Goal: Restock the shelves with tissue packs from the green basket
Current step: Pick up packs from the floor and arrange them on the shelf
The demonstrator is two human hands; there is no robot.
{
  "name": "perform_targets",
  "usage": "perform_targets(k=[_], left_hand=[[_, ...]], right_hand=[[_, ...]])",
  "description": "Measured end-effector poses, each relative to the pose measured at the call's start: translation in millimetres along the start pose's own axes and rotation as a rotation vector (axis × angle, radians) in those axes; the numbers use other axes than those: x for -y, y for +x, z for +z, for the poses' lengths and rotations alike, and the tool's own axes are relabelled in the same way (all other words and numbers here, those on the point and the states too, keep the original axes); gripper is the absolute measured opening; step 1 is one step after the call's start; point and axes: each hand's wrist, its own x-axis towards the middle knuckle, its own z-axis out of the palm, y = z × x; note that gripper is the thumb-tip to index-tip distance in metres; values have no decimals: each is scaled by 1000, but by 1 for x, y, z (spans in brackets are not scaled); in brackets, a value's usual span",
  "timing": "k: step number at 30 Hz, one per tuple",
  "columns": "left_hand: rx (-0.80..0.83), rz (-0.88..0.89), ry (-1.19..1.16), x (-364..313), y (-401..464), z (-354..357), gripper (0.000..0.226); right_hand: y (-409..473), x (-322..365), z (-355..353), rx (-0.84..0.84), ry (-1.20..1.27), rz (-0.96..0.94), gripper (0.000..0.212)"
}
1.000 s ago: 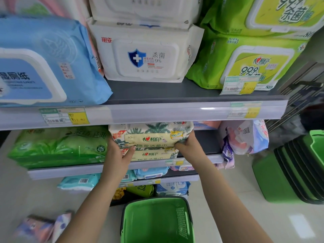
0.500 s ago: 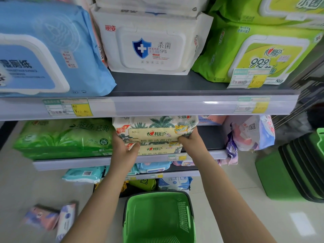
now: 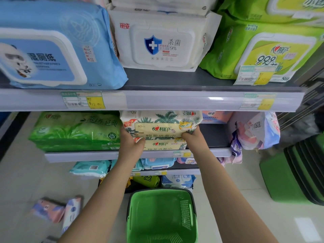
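Note:
A cream tissue pack with a palm-leaf print lies on top of a second pack of the same kind on the middle shelf. My left hand grips the top pack's left end and my right hand grips its right end. The green basket stands on the floor below my arms, and nothing shows inside it.
Green packs lie left of the stack, pink and blue packs to its right. The upper shelf holds large blue, white and lime wipe packs. Two packs lie on the floor at left. Stacked green baskets stand at right.
Both hands have pushed the top pack slightly deeper under the upper shelf. The view has shifted a little closer and upward.

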Motion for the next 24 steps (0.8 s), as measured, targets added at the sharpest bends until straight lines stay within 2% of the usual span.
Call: perform_targets(k=[4,9,11,14,19,24], left_hand=[[13,-6,-12,-3,0,-2,74],[23,23,37,2,-3,-6,64],[14,47,62,6,-6,-6,70],[49,53,107,11,-20,-4,86],[68,163,250,25,-45,-4,90],[40,223,296,46,-66,-25,91]], right_hand=[[-1,4,-2,46,24,25,48],[-11,4,0,18,91,-9,54],[-19,2,2,15,72,-73,69],[-38,0,6,-31,-73,-200,96],[-77,-4,21,-143,-358,-434,107],[-106,-12,58,-84,-463,-515,108]])
